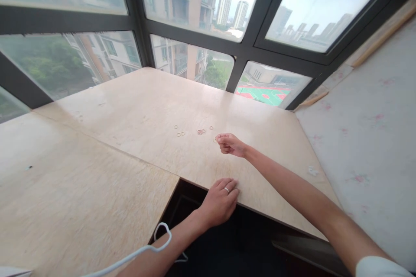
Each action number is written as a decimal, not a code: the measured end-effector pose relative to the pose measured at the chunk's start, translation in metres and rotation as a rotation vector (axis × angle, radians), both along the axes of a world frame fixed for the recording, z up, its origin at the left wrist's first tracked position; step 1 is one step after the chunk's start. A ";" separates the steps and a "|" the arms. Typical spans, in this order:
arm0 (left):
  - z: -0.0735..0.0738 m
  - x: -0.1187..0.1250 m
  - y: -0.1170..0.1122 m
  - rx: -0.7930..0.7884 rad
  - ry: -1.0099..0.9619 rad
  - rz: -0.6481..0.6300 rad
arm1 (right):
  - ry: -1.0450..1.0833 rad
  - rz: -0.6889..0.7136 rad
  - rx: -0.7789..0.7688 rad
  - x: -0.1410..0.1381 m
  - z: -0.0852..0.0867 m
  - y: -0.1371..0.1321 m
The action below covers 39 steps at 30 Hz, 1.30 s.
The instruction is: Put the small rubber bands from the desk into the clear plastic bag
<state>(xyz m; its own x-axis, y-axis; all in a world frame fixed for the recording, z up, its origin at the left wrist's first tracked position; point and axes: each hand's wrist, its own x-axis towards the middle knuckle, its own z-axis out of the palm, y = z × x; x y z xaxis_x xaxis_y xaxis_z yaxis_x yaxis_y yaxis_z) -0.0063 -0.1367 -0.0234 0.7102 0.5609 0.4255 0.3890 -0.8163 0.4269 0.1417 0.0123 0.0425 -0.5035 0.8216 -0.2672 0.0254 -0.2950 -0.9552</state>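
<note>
My right hand [229, 144] is closed in a pinch just above the stone counter. A thin yellowish rubber band [214, 140] shows at its fingertips. To the left of it, several reddish rubber bands [200, 132] lie bunched together, with one more band [211, 128] apart from them. Farther left are a pair of yellowish bands [180, 134] and a lone one [176, 127]. My left hand [221, 201], with a ring on one finger, rests on the counter's front edge. Its fingers lie loosely bent on the surface and hold nothing.
The beige counter [130, 117] runs back to dark-framed windows [198, 34]. A white cable [136, 253] crosses by my left forearm. Near the papered wall [367, 151] lies a small white object [313, 171]. A small dark bit [29, 167] sits far left.
</note>
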 end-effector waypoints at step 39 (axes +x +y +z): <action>0.019 0.003 0.023 -0.295 -0.038 -0.048 | -0.835 -0.554 0.366 0.247 -0.006 -0.164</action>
<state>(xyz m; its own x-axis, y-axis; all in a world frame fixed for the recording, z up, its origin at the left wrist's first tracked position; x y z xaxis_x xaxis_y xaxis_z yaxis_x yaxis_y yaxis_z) -0.0035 -0.1141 -0.0044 0.7259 0.6301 0.2756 0.3320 -0.6720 0.6619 0.3886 -0.1514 0.0361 0.1933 0.9801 -0.0458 0.6631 -0.1649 -0.7302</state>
